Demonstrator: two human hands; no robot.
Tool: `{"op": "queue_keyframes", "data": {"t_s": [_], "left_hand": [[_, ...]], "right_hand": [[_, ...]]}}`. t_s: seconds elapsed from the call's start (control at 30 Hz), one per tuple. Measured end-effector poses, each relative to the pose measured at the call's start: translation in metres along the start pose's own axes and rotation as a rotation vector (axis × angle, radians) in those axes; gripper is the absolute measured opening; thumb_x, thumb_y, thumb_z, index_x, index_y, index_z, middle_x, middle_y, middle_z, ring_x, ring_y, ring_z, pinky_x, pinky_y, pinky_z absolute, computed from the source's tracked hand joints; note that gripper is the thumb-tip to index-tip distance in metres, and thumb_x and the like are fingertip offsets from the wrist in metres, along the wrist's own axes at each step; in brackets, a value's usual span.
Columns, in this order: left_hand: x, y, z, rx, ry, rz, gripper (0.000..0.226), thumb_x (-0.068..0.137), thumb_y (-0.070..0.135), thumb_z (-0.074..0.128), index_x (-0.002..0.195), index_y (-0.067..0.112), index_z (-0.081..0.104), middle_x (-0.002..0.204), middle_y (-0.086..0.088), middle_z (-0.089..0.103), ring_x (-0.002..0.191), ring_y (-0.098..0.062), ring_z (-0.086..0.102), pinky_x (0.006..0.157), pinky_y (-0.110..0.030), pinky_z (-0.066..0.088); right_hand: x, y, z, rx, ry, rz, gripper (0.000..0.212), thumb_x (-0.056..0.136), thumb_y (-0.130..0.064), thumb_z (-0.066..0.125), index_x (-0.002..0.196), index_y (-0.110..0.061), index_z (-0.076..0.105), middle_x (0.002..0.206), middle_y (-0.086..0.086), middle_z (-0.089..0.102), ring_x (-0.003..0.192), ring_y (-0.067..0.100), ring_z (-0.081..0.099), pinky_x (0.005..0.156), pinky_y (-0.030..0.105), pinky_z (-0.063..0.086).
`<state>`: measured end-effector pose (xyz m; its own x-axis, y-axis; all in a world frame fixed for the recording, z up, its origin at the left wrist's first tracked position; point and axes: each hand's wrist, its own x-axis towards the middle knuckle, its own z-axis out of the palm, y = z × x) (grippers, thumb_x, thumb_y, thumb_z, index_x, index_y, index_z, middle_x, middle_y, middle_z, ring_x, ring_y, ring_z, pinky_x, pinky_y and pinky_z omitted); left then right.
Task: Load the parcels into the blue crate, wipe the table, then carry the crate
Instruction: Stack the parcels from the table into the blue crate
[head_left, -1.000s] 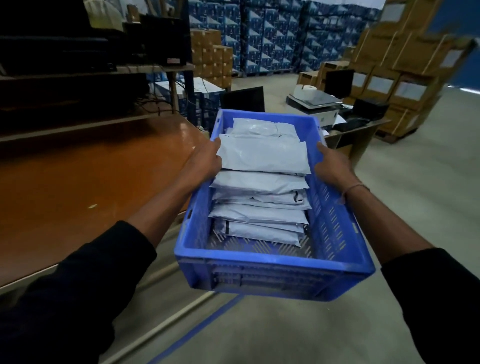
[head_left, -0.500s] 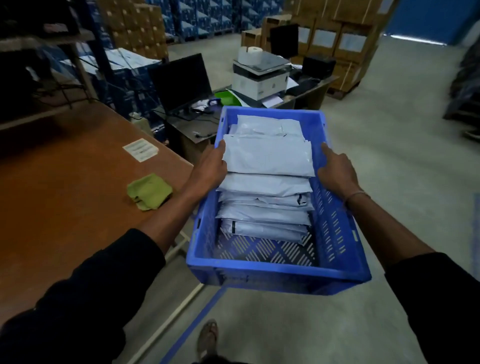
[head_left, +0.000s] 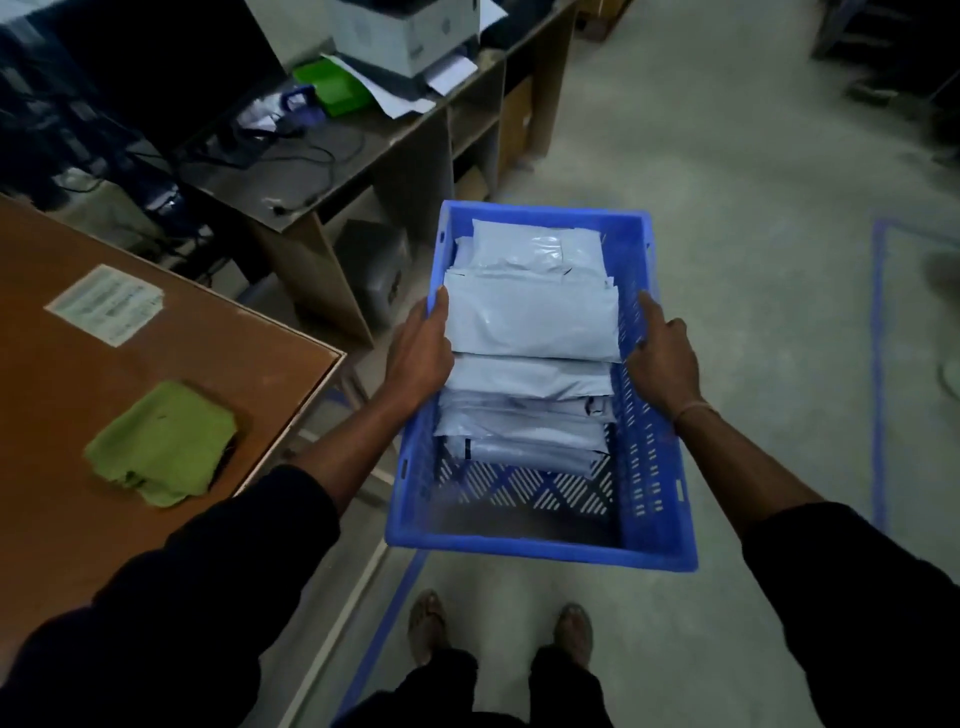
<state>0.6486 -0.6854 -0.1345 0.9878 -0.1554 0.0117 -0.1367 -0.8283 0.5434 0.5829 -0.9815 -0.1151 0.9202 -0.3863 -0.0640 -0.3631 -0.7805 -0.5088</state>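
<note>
Your view has tipped down since a moment ago, so now you can see your two feet (head_left: 498, 631) on the grey floor under the blue crate (head_left: 660, 467), and the crate has moved further away from the brown table (head_left: 156, 364). You hold the crate up in the air, off the table and to the right of it.

Your left hand (head_left: 421, 353) grips the left wall of the crate. Its thumb lies along the top edge inside, and its other fingers are curled round the outside, hidden from view. Your right hand (head_left: 662, 364) grips the right wall of the crate. Its thumb points forward along the rim, and its fingers wrap under the outside.

Inside the crate the parcels (head_left: 530, 332) lie in a pile of white bags, one on top of the other, filling the far part. The near part of the crate floor shows bare.

Left of the crate, a green cloth (head_left: 161, 441) lies folded on the table, near its edge. A paper label (head_left: 104, 304) is stuck flat on the table beyond the cloth. Past the crate stands a grey desk (head_left: 363, 161) with a printer (head_left: 410, 36) and some wires on it.
</note>
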Motion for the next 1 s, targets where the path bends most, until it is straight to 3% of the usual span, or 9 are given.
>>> {"op": "queue_keyframes", "data": {"t_s": [0.2,0.37,0.5,0.73,0.83,1.0], "left_hand": [[0.013,-0.050,0.095,-0.077,-0.117,-0.074,0.077,0.087,-0.001,0.042,0.160,0.020,0.029,0.155,-0.021,0.042,0.135,-0.040,0.049,0.110,-0.043,0.043],[0.014,-0.090,0.179,-0.165,-0.183,-0.145,0.069,0.090,-0.009,0.042,0.156,0.011,0.038,0.159,-0.015,0.040,0.146,-0.030,0.041,0.120,-0.035,0.032],[0.016,-0.126,0.246,-0.187,-0.261,-0.180,0.069,0.091,-0.012,0.042,0.156,0.009,0.037,0.159,-0.015,0.040,0.145,-0.029,0.041,0.117,-0.028,0.029],[0.022,-0.197,0.364,-0.159,-0.363,-0.221,0.068,0.091,-0.009,0.043,0.155,0.015,0.040,0.151,-0.020,0.048,0.136,-0.035,0.049,0.111,-0.040,0.041],[0.026,-0.227,0.405,-0.153,-0.390,-0.175,0.067,0.091,-0.010,0.042,0.154,0.012,0.040,0.155,-0.017,0.044,0.141,-0.034,0.045,0.111,-0.034,0.037],[0.038,-0.273,0.467,-0.174,-0.488,-0.182,0.073,0.089,-0.015,0.040,0.155,0.014,0.036,0.158,-0.014,0.040,0.143,-0.032,0.041,0.104,-0.022,0.033]], "right_hand": [[0.024,0.058,0.071,0.038,-0.116,0.074,0.075,0.089,-0.003,0.049,0.155,-0.027,0.023,0.127,0.024,0.043,0.080,0.038,0.055,0.069,0.034,0.040],[0.038,0.116,0.140,0.084,-0.273,0.157,0.077,0.085,-0.004,0.055,0.153,-0.025,0.025,0.126,0.026,0.045,0.100,0.047,0.057,0.086,0.043,0.048],[0.043,0.164,0.203,0.088,-0.347,0.209,0.081,0.083,0.000,0.055,0.153,-0.024,0.024,0.127,0.027,0.044,0.105,0.047,0.056,0.087,0.042,0.046],[0.055,0.244,0.320,0.099,-0.399,0.246,0.084,0.078,-0.001,0.061,0.151,-0.024,0.025,0.118,0.026,0.051,0.098,0.047,0.059,0.080,0.045,0.049],[0.056,0.275,0.371,0.123,-0.423,0.267,0.084,0.078,0.000,0.063,0.150,-0.022,0.025,0.115,0.026,0.052,0.094,0.045,0.060,0.070,0.038,0.043],[0.050,0.316,0.454,0.183,-0.437,0.366,0.084,0.076,-0.004,0.065,0.148,-0.020,0.025,0.112,0.030,0.056,0.095,0.046,0.060,0.070,0.037,0.041]]}}
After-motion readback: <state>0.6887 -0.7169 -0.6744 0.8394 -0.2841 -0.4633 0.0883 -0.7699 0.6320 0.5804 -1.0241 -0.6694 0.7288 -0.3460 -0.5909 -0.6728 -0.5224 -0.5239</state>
